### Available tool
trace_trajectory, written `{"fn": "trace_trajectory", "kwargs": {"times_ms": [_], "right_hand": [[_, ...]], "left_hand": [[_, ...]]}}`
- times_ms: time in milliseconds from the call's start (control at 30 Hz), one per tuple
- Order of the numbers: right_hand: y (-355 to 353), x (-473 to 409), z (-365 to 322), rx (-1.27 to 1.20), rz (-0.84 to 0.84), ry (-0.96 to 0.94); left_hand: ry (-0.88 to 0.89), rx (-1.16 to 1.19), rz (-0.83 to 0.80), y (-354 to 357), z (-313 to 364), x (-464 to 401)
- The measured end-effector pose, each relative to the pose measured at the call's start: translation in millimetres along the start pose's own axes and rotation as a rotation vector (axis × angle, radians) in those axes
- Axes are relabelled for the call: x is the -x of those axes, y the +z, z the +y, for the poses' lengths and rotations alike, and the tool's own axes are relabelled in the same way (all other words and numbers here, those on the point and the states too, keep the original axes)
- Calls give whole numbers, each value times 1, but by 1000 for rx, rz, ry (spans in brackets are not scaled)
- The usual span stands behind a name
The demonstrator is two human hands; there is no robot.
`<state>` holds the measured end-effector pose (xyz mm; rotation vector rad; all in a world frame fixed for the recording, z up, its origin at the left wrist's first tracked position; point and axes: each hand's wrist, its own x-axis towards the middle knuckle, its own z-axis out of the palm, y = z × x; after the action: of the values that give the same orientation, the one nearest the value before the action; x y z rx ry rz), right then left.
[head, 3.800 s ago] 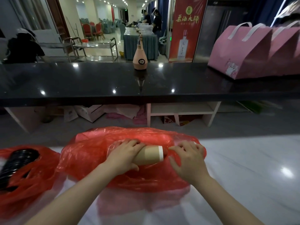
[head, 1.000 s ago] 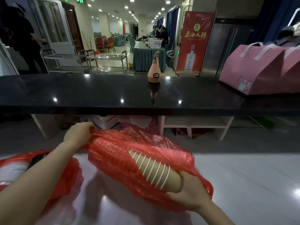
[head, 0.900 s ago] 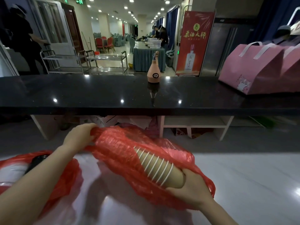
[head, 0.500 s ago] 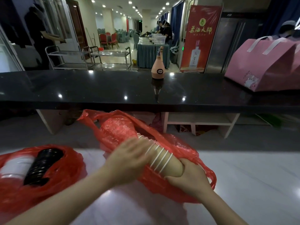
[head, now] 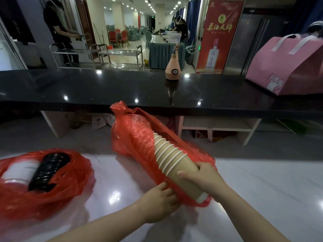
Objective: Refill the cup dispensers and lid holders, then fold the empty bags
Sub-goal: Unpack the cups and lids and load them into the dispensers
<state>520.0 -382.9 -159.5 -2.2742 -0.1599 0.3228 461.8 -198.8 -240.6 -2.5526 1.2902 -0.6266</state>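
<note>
Your right hand (head: 202, 179) wraps the near end of the paper cup stack (head: 172, 158), which points toward eleven o'clock, half out of the red bag (head: 138, 135). Your left hand (head: 160, 201) pinches the bag's thin film at seven o'clock of the stack. The cups are light and crushable, so grip gently near the base; the film is slippery.

The right hand (head: 202, 179) grips a stack of paper cups (head: 174, 159) half out of a red bag (head: 138, 135) above the white surface (head: 262, 189). The left hand (head: 160, 201) pinches the bag's near edge. At far left, another red bag (head: 52, 193) holds black lids (head: 47, 170).
</note>
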Motion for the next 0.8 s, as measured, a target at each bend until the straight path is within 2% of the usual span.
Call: {"fn": "trace_trajectory", "kwargs": {"times_ms": [67,133,233,300,333,400,500,567,667,800], "right_hand": [[0,1,-1,-66,-4,30],[0,5,-1,-104,-20,42],[-2,13,4,-125,-56,52],[-3,21,10,-125,-58,63],[-3,25,13,-126,-54,64],[-5,32,19,-134,-44,60],[-12,42,27,-155,-33,68],[-17,47,32,-161,-13,74],[-20,53,37,-190,18,79],[-17,64,46,-210,53,99]], "left_hand": [[-118,38,-217,5,2,-1],[-273,84,-336,2,-3,-3],[-509,88,-348,-8,-28,0],[-595,185,-460,-7,-45,12],[-619,272,-458,-11,-52,19],[-669,395,-338,-21,-63,30],[-972,792,-215,-38,-86,37],[-1098,1062,-185,-42,-101,39],[-1170,1158,-194,-38,-110,38],[-1426,1328,18,-26,-112,31]]}}
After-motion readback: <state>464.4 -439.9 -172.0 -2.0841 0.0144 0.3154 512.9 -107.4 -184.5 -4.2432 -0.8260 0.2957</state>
